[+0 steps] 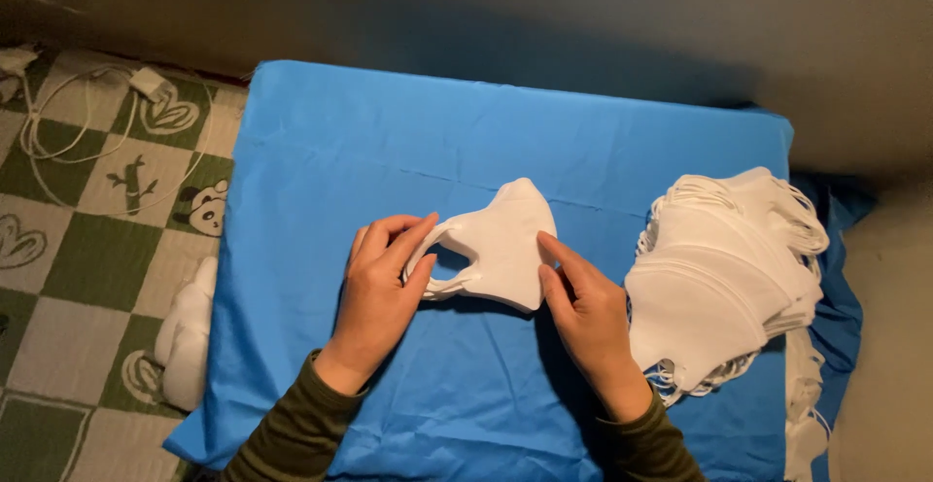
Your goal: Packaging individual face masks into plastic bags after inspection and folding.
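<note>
Near the middle of the blue cloth [389, 152]: one white face mask [505, 244], lying flat, pointed end toward the far edge
left hand [379, 292]: at the mask's left side, thumb and fingers pinching its ear loop [442, 258], palm down on the cloth
right hand [588, 312]: at the mask's right edge, fingertips touching it, fingers straight and flat on the cloth, not gripping
hands: apart, mask between them
sleeves [292, 433]: dark olive, ribbed cuffs, both coming in from the near edge
mask pile [724, 278]: big fanned stack of same white masks at the right edge of the cloth, just beside the right hand, loops sticking out around it
loose masks [802, 395]: a few more hanging off the near right corner
cloth: wrinkled, covers a low surface, wall behind the far edge
floor mat [78, 249]: green and cream checks, left of the cloth
white cable [58, 122]: coiled on the mat with a charger plug [148, 82], far left
white soft object [190, 336]: on the mat against the cloth's left edge, kind cannot tell
</note>
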